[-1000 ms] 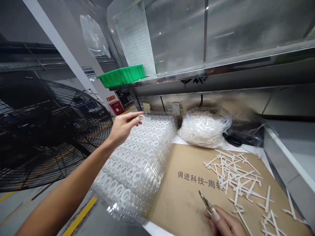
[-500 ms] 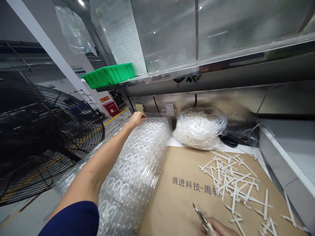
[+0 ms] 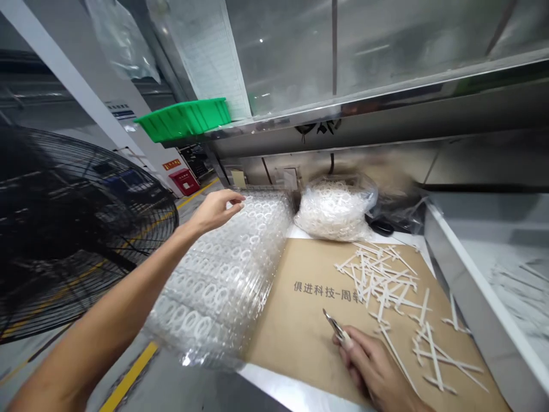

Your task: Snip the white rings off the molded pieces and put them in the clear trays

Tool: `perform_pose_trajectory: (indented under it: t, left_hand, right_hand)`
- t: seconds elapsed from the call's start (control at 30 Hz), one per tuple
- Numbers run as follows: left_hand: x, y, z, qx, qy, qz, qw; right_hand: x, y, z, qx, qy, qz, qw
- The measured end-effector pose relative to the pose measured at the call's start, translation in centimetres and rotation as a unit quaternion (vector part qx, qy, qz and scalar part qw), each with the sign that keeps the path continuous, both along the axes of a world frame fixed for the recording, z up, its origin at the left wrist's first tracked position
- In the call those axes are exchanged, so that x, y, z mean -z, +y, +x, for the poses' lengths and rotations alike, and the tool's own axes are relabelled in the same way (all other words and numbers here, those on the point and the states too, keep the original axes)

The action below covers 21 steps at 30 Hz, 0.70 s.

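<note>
left hand (image 3: 218, 209), fingers narrowed, contents unclear, is over clear blister trays (image 3: 254, 297) along the cardboard sheet (image 3: 300, 329)'s left edge; right hand (image 3: 372, 361) grips pointed nippers (image 3: 338, 329). white rings (image 3: 209, 326) look light, stiff: pinch rims.

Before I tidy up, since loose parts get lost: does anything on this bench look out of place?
Yes: the thin white pieces lie loose and crisscrossed on the brown cardboard, a few apart near the white bin, while the white rings sit in rows. Nothing looks clearly damaged.
</note>
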<state>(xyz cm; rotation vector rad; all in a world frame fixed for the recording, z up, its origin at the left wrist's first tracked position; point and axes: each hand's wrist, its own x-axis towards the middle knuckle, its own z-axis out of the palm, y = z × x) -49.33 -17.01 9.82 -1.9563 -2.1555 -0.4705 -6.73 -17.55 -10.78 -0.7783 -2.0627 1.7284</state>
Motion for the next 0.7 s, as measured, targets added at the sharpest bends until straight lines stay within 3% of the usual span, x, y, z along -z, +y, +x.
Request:
perform_pose_trajectory:
  t: [0.1, 0.17, 0.3, 0.4, 0.53, 0.7]
  left_hand:
    - [-0.5, -5.8, 6.4, 0.065, 0.047, 0.006, 0.997]
    - [-0.1, -9.3, 10.8, 0.086, 0.076, 0.009, 0.993]
    - [2.7, -13.2, 18.5, 0.163, 0.073, 0.001, 0.984]
    - [5.4, -12.3, 23.0, 0.225, 0.039, -0.042, 0.973]
    - [8.3, -7.7, 27.3, 0.271, 0.0, -0.114, 0.956]
    - [10.3, -2.4, 32.1, 0.291, -0.004, -0.194, 0.937]
  right_hand:
    - [-0.6, -0.3, 0.0, 0.001, 0.023, 0.173, 0.985]
    - [-0.4, -0.3, -0.1, -0.015, 0.025, 0.32, 0.947]
    - [0.6, -0.1, -0.3, -0.038, 0.01, 0.392, 0.919]
    - [0.8, 0.0, -0.3, -0.032, -0.006, 0.413, 0.91]
    - [0.4, 0.2, -0.3, -0.044, -0.019, 0.425, 0.904]
    - [0.8, 0.4, -0.7, -0.086, -0.038, 0.429, 0.898]
